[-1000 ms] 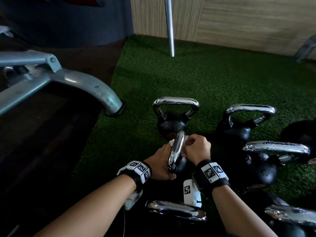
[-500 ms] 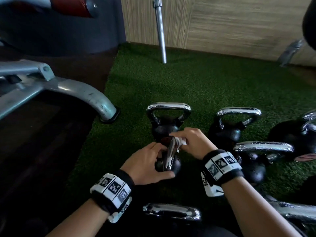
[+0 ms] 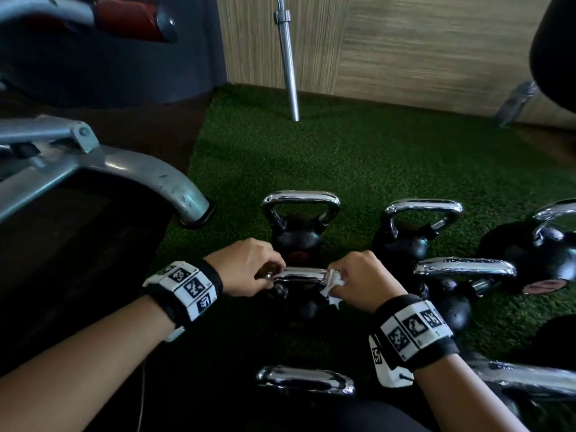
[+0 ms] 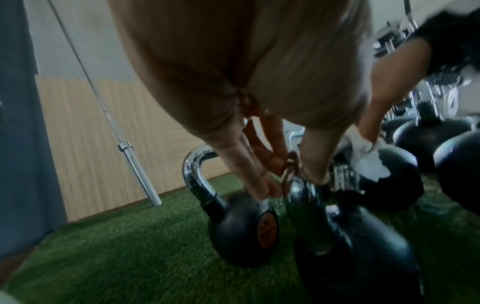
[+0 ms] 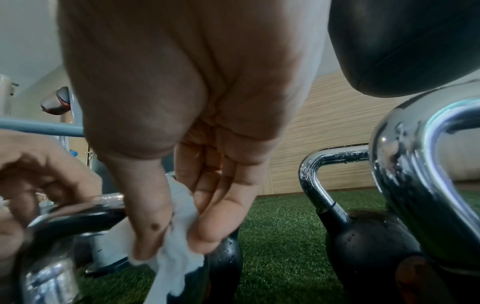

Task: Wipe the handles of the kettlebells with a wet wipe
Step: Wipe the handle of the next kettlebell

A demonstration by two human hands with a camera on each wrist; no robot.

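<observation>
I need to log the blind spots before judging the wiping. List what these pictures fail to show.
- Head view: the part of the chrome kettlebell handle under the left hand and right hand is covered, so its state cannot be judged.
- Head view: the crumpled white wet wipe is mostly hidden inside the right fist.
- Left wrist view: motion blur smears the black kettlebell body.
- Head view: the nearest chrome handle shows; its bell is lost in shadow.

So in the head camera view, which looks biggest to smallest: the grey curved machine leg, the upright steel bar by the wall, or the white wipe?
1. Grey machine leg, though it is nearer the camera.
2. Upright steel bar.
3. White wipe, partly hidden in the right hand.
</observation>
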